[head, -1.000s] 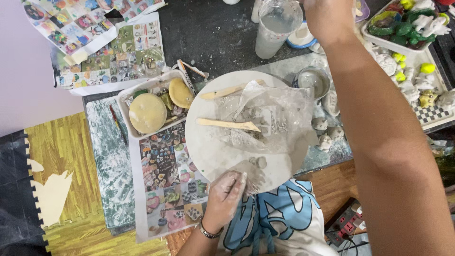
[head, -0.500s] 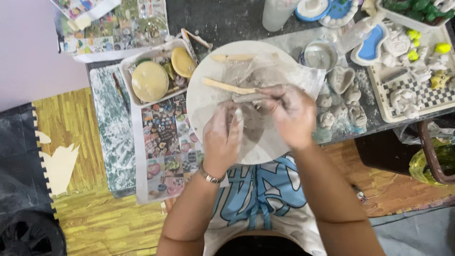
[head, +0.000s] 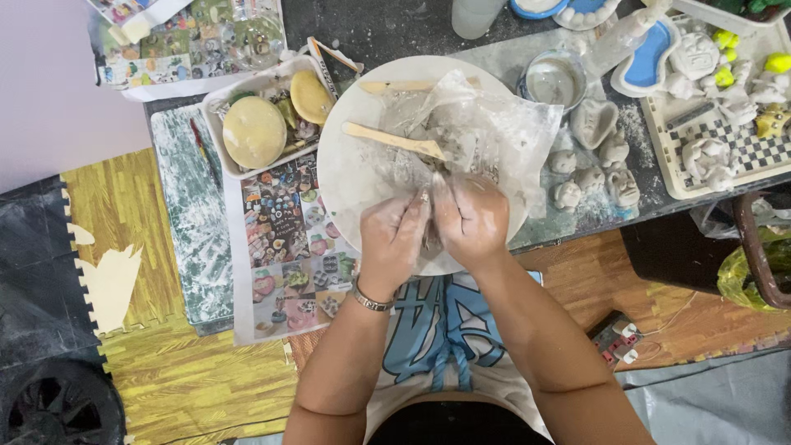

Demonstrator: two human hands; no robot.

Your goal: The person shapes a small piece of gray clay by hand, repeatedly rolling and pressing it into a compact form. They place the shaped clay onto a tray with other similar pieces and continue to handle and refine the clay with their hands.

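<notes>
Left hand and right hand pressed side by side, fingers pinching a small lump of grey clay between them, over the round white board on the desk. Flat wooden modelling stick lying just beyond, beside crumpled clear plastic sheet.

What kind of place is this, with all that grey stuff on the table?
Probably a small clay or pottery craft workspace. Both hands, left hand and right hand, work grey clay over a round white board, a wooden modelling tool lies on it, and small unpainted clay figures stand alongside.
</notes>
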